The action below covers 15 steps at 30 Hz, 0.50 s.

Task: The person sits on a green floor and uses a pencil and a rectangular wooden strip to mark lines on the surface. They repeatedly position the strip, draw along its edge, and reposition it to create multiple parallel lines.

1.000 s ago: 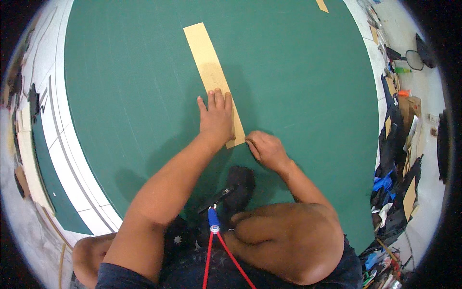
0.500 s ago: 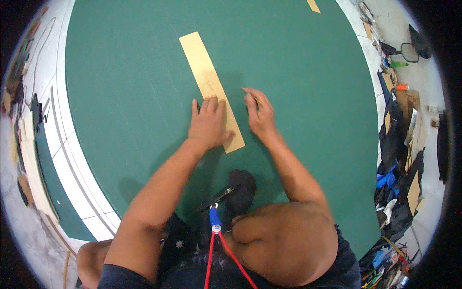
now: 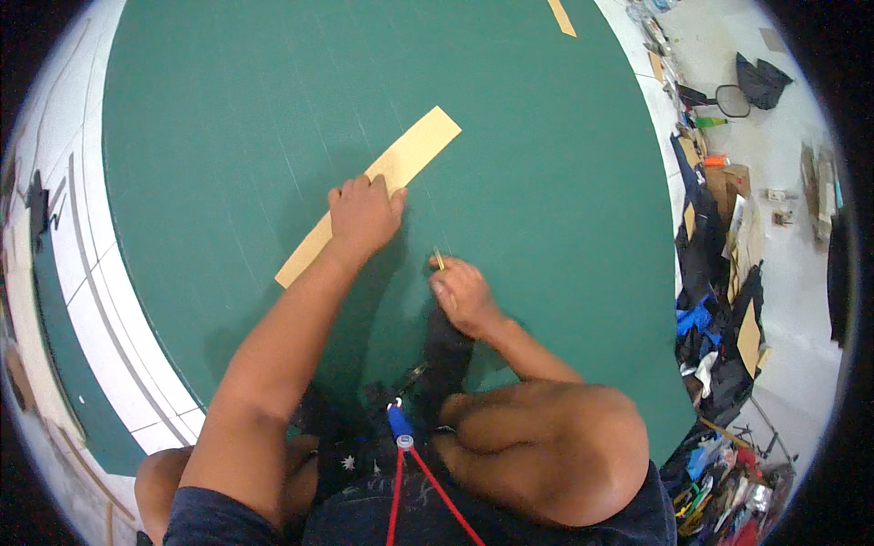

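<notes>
Soft, even indoor light across the green sheet (image 3: 546,209).

From here the light seems to fall from overhead, leaving faint, blurry-edged shadows around the left hand (image 3: 364,218) and forearms. White tiles (image 3: 132,318) look brightest. The fisheye bows straight edges, blackens the corners and leaves the clutter (image 3: 719,482) at lower right indistinct.

The long, yellow, rectangular strip (image 3: 414,150) is looking like stiff card, smooth and matt. The broad, dark-green sheet (image 3: 546,182) is showing a matt, even face with thin pale lines. The slim, pale-yellow stick (image 3: 440,260) is appearing too small to reveal its material. The navy sleeve (image 3: 218,523) is looking like soft, matt cloth; the white floor tiles (image 3: 118,314) are appearing smooth and hard.
</notes>
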{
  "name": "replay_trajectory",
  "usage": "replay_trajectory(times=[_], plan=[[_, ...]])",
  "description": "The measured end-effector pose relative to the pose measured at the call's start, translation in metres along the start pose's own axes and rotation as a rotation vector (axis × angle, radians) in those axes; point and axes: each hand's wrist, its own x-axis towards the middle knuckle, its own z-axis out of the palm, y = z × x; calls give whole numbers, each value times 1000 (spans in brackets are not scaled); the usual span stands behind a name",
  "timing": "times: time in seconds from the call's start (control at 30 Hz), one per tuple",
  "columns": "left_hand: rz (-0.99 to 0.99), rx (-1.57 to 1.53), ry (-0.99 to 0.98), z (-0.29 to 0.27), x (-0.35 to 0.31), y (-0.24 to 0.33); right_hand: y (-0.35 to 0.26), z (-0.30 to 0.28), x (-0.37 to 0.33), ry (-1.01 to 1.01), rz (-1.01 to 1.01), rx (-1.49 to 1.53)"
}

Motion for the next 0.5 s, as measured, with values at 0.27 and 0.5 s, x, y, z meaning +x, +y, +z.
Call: replay_trajectory(times=[0.27, 0.5], plan=[[132, -73, 121, 9, -11, -17, 25, -65, -19, 370, 426, -62], [97, -310, 163, 9, -1, -24, -14, -37, -21, -76, 440, -185]])
